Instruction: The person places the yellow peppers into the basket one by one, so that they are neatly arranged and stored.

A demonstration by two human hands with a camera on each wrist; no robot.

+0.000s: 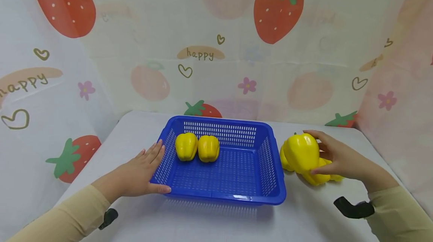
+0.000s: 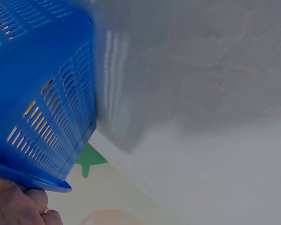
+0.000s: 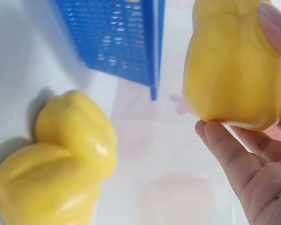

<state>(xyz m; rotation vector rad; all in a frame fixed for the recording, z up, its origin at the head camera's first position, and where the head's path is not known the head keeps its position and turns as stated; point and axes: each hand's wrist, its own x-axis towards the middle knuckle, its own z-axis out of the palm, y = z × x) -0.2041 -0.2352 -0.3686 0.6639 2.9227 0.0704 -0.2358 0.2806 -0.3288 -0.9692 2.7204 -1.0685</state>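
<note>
Gripping a yellow bell pepper [image 1: 301,153], frame right, the right hand [image 1: 341,158] should squeeze evenly; left hand [image 1: 138,175], fingers spread, rests on the basket [image 1: 216,196].

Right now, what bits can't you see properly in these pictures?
Head view: parts of the pepper pile; the held pepper and right hand cover them.
Left wrist view: the two peppers in the basket; its wall hides all but yellow bits through slots.
Left wrist view: the whole left hand; the picture's corner cuts it off.
Right wrist view: the whole thumb; the right edge cuts it off.
</note>
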